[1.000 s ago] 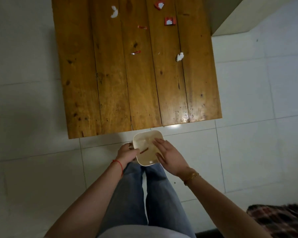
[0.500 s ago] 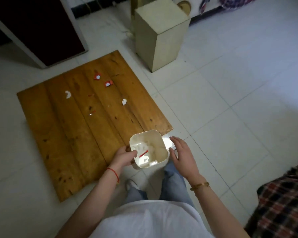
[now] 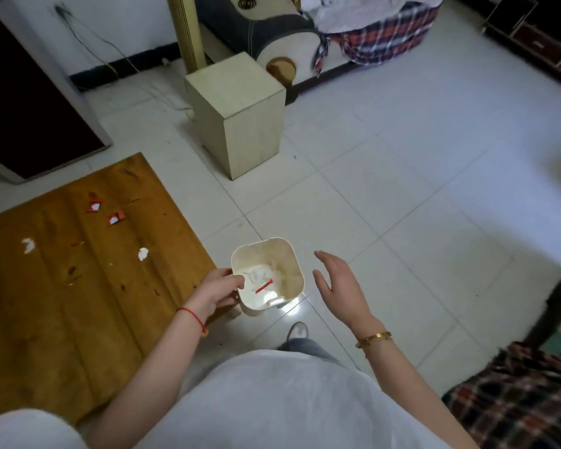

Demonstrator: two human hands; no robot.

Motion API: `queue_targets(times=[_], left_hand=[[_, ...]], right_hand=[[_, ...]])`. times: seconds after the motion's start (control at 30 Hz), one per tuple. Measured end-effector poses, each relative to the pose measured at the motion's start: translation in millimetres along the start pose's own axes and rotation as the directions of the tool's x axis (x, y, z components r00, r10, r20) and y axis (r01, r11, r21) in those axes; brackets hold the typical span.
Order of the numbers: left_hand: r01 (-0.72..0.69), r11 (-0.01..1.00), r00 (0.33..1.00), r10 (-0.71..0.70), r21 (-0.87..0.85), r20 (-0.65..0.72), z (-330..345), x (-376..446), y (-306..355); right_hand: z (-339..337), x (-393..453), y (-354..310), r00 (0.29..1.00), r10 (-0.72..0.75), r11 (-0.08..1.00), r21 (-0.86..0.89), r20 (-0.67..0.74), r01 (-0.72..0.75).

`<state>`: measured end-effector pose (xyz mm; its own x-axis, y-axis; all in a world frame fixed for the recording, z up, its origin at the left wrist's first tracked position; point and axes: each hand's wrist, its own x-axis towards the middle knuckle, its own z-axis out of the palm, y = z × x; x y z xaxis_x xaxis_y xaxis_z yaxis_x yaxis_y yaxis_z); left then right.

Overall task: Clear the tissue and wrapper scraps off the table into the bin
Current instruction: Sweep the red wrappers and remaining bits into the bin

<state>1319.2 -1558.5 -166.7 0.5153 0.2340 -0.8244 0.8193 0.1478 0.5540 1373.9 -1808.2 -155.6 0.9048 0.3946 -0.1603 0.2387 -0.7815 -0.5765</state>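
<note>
Left hand is closed on the near-left rim of the bin, thumb over the lip; the bin sits just off the near right corner of the table, over the tiled floor. Whether it rests on the floor or hangs from the grip cannot be told. Right hand is open, fingers spread, just right of the bin, touching nothing.

Bin already holds white tissue and a red wrapper strip. Still on the table: two red-and-white wrapper pieces at the far side, tissue scraps at left and nearer the right edge, thin red slivers between.

Risks, as judged:
- One-handed rim grip is off-centre; the bin could tilt and spill its light contents.
- Bin stands well apart from the far scraps; carried pieces may drop on the floor.
- Slivers lie flat on the wood grain; easy to miss or fumble.
</note>
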Motion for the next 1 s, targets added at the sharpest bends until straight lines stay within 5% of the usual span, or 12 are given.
queue_targets(times=[0.27,0.6,1.0], left_hand=[[0.025,0.982,1.000,-0.028,-0.189,-0.011,50.5,32.4,74.1],[-0.030,0.906,0.989,-0.034,-0.422,-0.143,19.1,120.7,165.1],[-0.056,0.779,0.905,-0.225,-0.624,-0.362,-84.5,196.0,240.8]], right_hand=[[-56.1,101.1,42.9,0.996,-0.072,0.997,0.000,0.043,0.072],[-51.8,289.3,24.5,0.953,-0.250,0.966,-0.025,0.174,0.258],[-7.8,515.2,-120.5,0.732,-0.523,0.809,-0.015,0.436,0.587]])
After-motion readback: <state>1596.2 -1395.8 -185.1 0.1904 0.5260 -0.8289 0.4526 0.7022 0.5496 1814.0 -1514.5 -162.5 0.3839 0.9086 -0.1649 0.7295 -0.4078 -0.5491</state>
